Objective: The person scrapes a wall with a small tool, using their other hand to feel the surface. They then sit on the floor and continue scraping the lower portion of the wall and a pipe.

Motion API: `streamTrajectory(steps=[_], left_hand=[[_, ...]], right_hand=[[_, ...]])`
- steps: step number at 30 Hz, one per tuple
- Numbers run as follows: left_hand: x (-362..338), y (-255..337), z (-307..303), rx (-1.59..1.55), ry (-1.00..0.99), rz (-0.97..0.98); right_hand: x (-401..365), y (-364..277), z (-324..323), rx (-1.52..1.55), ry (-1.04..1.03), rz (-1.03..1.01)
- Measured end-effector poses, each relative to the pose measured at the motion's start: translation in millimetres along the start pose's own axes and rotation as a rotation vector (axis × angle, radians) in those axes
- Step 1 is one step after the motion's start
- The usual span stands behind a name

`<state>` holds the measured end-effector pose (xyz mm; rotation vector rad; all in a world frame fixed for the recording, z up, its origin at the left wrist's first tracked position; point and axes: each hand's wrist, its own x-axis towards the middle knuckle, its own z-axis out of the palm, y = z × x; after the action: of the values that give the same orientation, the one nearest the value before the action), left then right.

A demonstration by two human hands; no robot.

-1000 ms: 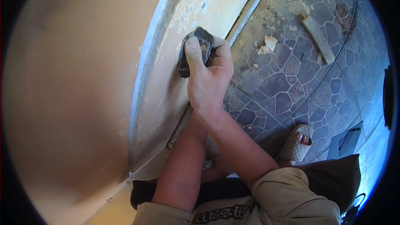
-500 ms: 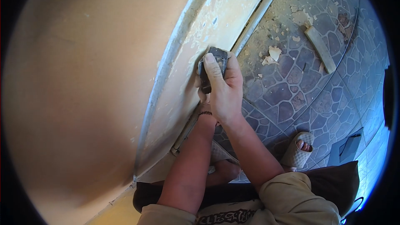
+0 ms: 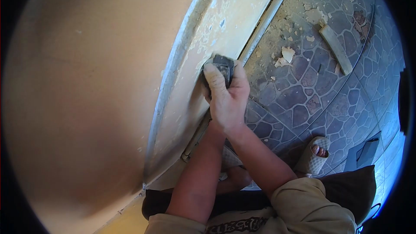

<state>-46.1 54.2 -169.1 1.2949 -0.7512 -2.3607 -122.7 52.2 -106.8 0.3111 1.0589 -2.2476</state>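
Note:
My right hand [image 3: 229, 97] is closed round a dark rectangular block [image 3: 223, 66], its thumb laid over the upper face. The block is held against the lower strip of wall [image 3: 203, 56], where the paint is scuffed and patchy. Beneath the right hand sits my left hand [image 3: 206, 92], largely covered; a little of it shows at the block's left side, closed on the block. The forearms cross near the wrists. The block's working face is turned away from view.
A pipe [image 3: 264, 22] runs along the wall's foot. Paint flakes [image 3: 287, 54] and dust lie on the stone-patterned floor [image 3: 288, 99], beside a wooden stick [image 3: 336, 50]. A grey flat object [image 3: 363, 154] lies near my sandalled foot [image 3: 315, 156]. A raised ledge [image 3: 171, 67] edges the wall strip.
Both hands and the block have shifted slightly left and down along the wall, and the block has tilted. The left wrist is now more hidden behind the right hand.

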Motion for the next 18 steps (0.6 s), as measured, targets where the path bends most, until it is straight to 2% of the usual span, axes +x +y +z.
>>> streamTrajectory(steps=[3,4,5,10,12,15,18], left_hand=[[6.9,-3.0,-4.9,0.006,-0.016,0.005],[8.5,-4.5,-6.5,0.011,-0.016,0.006],[9.6,-5.5,-8.0,0.015,-0.017,0.009],[8.6,-6.3,-8.9,0.020,-0.014,0.016],[9.1,-5.9,-10.2,0.032,-0.011,0.021],[9.8,-6.6,-10.1,0.036,-0.011,0.024],[9.9,-7.6,-11.0,0.046,-0.010,0.028]], right_hand=[[12.0,2.2,-6.4,-0.082,0.028,-0.048],[20.0,-6.6,-3.2,0.035,0.078,0.031],[16.7,-4.3,-4.8,0.018,0.058,0.018],[9.1,-0.1,0.5,-0.079,0.009,-0.135],[15.9,-9.4,0.4,0.062,0.059,0.056],[14.3,0.0,0.5,-0.022,0.022,-0.103],[18.4,-1.5,-1.5,-0.055,0.028,-0.091]])
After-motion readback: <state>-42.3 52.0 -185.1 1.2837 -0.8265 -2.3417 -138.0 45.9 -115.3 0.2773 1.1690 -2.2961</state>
